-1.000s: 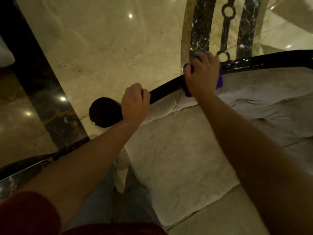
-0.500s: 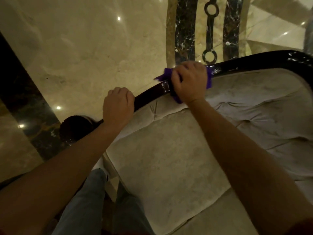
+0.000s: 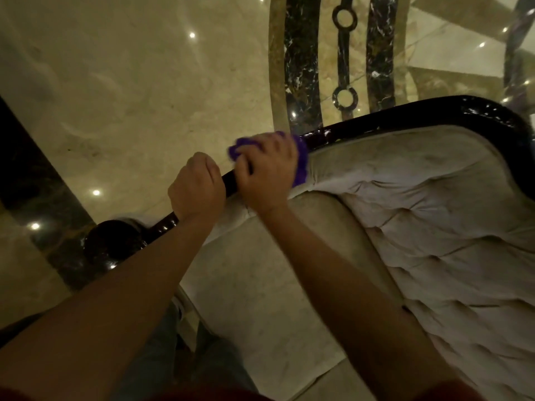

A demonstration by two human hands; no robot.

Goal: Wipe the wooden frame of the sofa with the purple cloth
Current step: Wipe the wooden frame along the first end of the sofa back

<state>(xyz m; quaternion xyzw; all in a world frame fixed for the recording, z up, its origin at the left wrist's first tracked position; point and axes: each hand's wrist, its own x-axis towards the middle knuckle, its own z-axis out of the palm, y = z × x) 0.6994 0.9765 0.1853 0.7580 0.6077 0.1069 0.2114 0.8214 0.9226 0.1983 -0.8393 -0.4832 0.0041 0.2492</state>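
The sofa's dark glossy wooden frame (image 3: 385,123) curves along the top of a pale tufted backrest and ends at a round knob (image 3: 114,241) on the left. My right hand (image 3: 266,169) presses the purple cloth (image 3: 301,163) onto the rail, the cloth bunched under the palm and sticking out past the fingers. My left hand (image 3: 197,186) grips the bare rail just to the left, almost touching the right hand. The stretch of rail under both hands is hidden.
Pale sofa cushions (image 3: 260,285) fill the lower right. Behind the rail lies polished beige marble floor (image 3: 130,82) with dark inlaid bands (image 3: 301,68) and a dark stripe (image 3: 34,183) at left. My jeans-clad legs (image 3: 162,357) stand beside the sofa arm.
My right hand has slid the purple cloth leftward down the rail, closing the gap to my left hand. The camera view has shifted rightward along the sofa.
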